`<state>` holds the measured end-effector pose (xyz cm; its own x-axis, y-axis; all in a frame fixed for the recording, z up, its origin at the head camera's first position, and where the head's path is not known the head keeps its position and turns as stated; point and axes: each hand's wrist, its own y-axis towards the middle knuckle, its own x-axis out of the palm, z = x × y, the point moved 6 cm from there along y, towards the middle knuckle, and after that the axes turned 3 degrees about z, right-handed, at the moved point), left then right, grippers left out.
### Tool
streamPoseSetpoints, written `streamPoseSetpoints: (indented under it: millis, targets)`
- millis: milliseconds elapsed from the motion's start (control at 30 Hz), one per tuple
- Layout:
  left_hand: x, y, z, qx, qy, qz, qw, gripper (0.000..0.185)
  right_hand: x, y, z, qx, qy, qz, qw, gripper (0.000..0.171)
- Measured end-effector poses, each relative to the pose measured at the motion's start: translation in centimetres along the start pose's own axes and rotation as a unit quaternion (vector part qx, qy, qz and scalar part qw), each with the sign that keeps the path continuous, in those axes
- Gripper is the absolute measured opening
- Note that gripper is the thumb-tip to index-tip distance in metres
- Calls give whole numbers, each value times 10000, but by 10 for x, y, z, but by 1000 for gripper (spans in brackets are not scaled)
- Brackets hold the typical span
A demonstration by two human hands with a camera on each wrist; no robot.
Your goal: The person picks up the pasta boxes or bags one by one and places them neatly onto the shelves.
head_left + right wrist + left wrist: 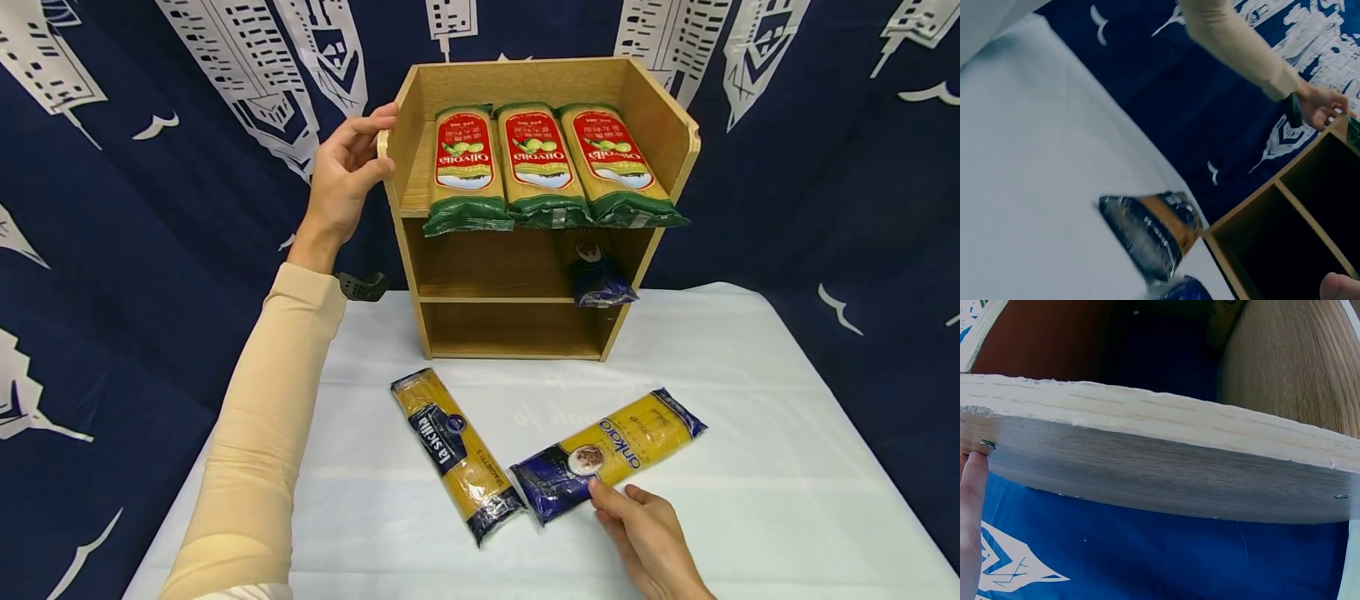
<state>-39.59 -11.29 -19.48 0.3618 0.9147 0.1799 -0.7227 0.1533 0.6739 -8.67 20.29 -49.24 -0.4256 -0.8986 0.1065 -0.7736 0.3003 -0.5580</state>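
Note:
My left hand [348,167] holds the upper left side of a small wooden shelf [495,327]. Its fingertips touch the panel's outer face [1147,462] in the left wrist view. My right hand [648,533] is at the near edge of a yellow and blue Ankara pasta packet [637,437], thumb over the edge; whether the other fingers reach under is hard to see. That packet lies slanted on the white table. Left of it lies a La Sicilia spaghetti packet [453,454], their near ends close together. In the right wrist view only the thumb [1339,287] shows.
Three Olivoilà pasta packets [543,154] lie side by side on the top tier. Another blue-ended packet [600,279] sits at the right of the middle tier, its end jutting past the front. Behind the white table [750,500] hangs a dark blue patterned cloth [825,208].

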Motion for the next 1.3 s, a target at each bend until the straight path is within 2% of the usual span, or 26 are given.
streamPoseSetpoints:
  millis: [67, 133, 233, 267, 467, 733, 900, 1067, 1133, 1233, 1300]
  targets:
    - [-1, 0, 0, -13, 19, 19, 10000, 38, 4, -2, 0, 45, 198, -5, 9998, 71]
    - [-2, 0, -1, -54, 1, 43, 10000, 38, 7, -2, 1, 68, 382, 21, 9992, 66]
    - [-3, 0, -1, -58, -15, 46, 10000, 38, 13, -2, 3, 31, 625, 64, 9980, 75]
    - [-3, -1, -1, -37, -15, 40, 10000, 38, 15, -1, 4, 14, 695, 88, 9975, 72]
    - [-5, -2, -2, 20, -49, 50, 10000, 38, 23, 5, 2, -112, 924, 188, 9955, 37]
    - [-6, -2, -5, 159, -38, -22, 9999, 38, 35, 15, -5, -26, 912, 244, 9955, 33]
    - [-6, -1, -3, 43, -103, 39, 9999, 38, 45, 17, -12, -86, 651, -27, 9978, 27]
    - [-4, 1, -1, 17, -95, 32, 9999, 38, 54, 21, -18, -180, 1037, -105, 9944, 19]
    - [-3, 2, -2, 0, -137, 1, 9999, 38, 57, 23, -18, -166, 1275, -97, 9916, 26]
    - [-2, 3, -2, 207, -58, -115, 9997, 39, 61, 28, -18, -80, 1596, -116, 9871, 63]
    - [-2, 3, -2, 375, 30, -183, 9991, 39, 62, 32, -19, -29, 1731, -29, 9849, 76]
